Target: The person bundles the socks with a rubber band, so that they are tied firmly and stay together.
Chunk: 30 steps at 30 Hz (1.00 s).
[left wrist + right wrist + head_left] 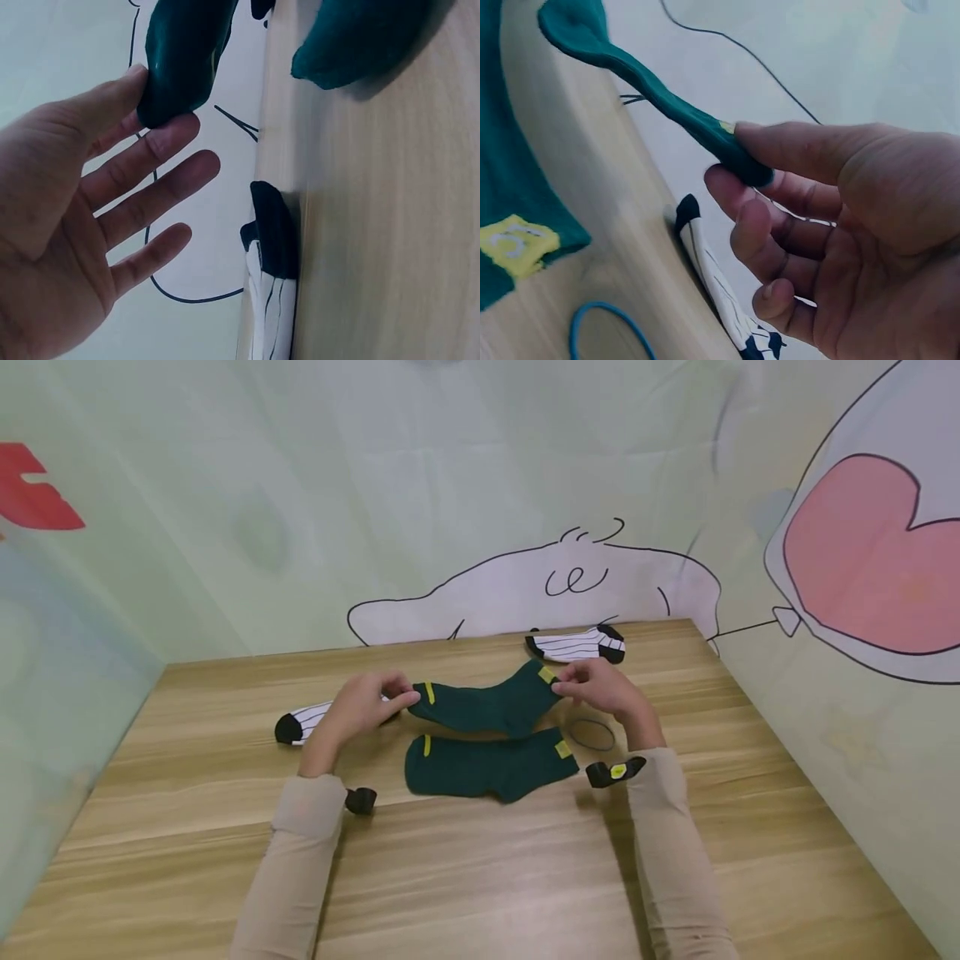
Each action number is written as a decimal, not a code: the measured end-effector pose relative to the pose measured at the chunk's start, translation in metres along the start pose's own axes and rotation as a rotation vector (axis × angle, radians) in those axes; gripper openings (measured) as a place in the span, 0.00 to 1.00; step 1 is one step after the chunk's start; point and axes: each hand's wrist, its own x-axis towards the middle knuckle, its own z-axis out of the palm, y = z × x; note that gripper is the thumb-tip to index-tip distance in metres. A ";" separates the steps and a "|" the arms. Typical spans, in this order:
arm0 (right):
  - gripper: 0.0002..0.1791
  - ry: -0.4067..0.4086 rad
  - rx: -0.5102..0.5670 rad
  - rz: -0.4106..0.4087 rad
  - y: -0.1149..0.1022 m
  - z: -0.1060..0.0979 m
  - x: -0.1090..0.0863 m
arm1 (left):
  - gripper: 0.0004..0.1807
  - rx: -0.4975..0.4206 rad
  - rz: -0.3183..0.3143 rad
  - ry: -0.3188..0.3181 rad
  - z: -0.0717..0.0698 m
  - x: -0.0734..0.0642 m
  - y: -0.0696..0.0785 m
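Observation:
Between both hands a dark green sock (480, 706) with yellow marks is stretched sideways, lifted off the table. My left hand (369, 702) pinches its toe end between thumb and fingers; the left wrist view shows that toe (187, 60) in the grip. At the cuff, beside the yellow patch, my right hand (603, 687) pinches the edge, and the right wrist view shows thumb and forefinger on the cuff (742, 157). A second green sock (487, 766) lies flat on the table just nearer to me, its toe also to the left.
One white striped sock (303, 720) with black ends lies partly behind my left hand. Another striped sock (573, 646) lies near the table's back edge. A thin blue loop (592, 734) is beside the green socks. The wooden table (480, 877) meets a printed cloth backdrop (480, 510).

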 end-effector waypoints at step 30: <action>0.07 -0.432 0.027 -0.137 0.012 -0.017 -0.012 | 0.06 -0.171 0.104 -0.246 -0.014 -0.010 0.002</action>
